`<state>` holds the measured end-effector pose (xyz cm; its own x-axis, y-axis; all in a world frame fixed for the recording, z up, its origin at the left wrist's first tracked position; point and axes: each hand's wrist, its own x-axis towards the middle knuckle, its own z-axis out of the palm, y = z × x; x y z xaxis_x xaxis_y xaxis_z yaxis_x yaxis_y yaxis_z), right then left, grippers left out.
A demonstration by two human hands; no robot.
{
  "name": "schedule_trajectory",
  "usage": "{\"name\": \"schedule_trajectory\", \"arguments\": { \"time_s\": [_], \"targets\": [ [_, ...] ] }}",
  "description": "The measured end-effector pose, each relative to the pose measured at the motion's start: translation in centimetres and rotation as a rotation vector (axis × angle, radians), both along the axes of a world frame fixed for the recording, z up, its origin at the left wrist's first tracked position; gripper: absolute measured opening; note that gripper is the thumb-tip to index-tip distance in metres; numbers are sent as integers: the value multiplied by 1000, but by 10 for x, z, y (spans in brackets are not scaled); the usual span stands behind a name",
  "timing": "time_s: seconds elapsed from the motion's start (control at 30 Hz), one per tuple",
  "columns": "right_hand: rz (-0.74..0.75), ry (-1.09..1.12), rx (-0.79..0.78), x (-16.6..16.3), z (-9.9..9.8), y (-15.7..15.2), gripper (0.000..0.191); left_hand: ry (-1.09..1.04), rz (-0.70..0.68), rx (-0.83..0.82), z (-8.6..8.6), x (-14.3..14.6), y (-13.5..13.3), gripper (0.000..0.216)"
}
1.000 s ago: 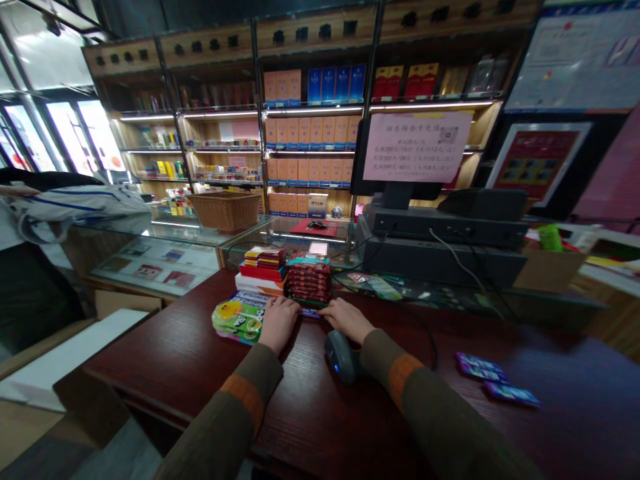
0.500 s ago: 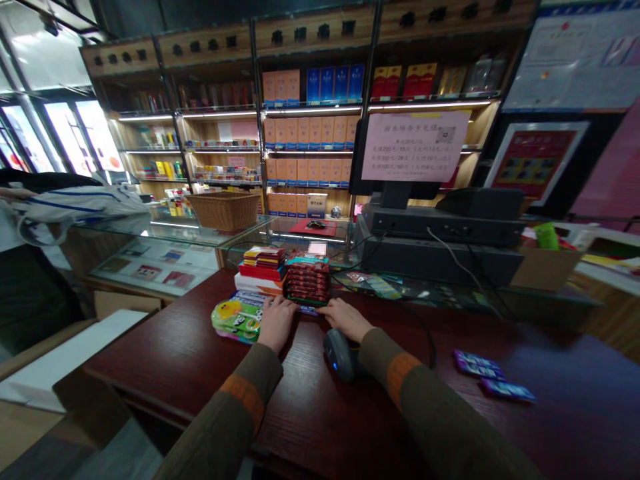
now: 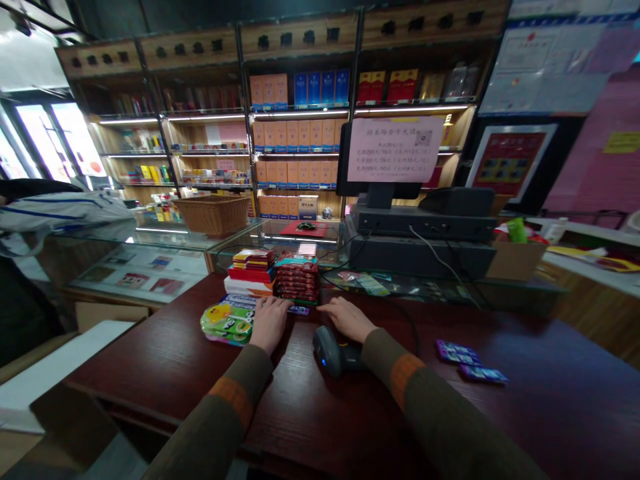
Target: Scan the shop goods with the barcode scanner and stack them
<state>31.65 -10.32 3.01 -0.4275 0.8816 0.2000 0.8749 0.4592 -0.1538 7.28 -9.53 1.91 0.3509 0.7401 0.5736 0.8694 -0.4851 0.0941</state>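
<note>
My left hand (image 3: 271, 321) and my right hand (image 3: 346, 317) lie on the dark red wooden counter (image 3: 170, 360), fingertips meeting at a small purple packet (image 3: 300, 310) that lies flat in front of a stack of dark red snack packs (image 3: 297, 279). Both hands have their fingers curled down onto the packet's ends. Left of that stack stands a pile of red, white and orange boxes (image 3: 251, 272). A green and yellow packet (image 3: 227, 321) lies by my left hand. A grey barcode scanner (image 3: 328, 349) rests under my right wrist.
Two purple packets (image 3: 463, 360) lie on the counter to the right. Behind stand a cash register with screen (image 3: 420, 220), a glass display case (image 3: 150, 253), a wicker basket (image 3: 214, 213) and shelves of boxes. A person's sleeve (image 3: 55, 210) rests on the glass at left.
The view has swung slightly right and down, so everything sits further left. My hands stay on the purple packet, hardly moved.
</note>
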Motion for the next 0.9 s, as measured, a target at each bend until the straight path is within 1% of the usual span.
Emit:
{"name": "schedule_trajectory", "arguments": {
  "time_s": [0.17, 0.33, 0.43, 0.63, 0.77, 0.9],
  "targets": [
    [-40, 26, 1, 23, 7, -14, 49, 44, -47, -6, 12, 12, 0, 30],
    [-73, 85, 27, 55, 13, -30, 49, 101, -127, -34, 30, 38, 0, 31],
    [-108, 119, 42, 79, 13, -39, 47, 153, -178, -35, 44, 60, -1, 30],
    [-212, 162, 67, 133, 10, -60, 46, 180, -283, -30, 67, 114, -8, 27],
    [-269, 153, 82, 169, 9, -74, 44, 263, -325, -30, 76, 151, -13, 27],
    [-334, 138, 101, 203, 6, -88, 41, 345, -358, -36, 78, 187, -19, 29]
  ]
}}
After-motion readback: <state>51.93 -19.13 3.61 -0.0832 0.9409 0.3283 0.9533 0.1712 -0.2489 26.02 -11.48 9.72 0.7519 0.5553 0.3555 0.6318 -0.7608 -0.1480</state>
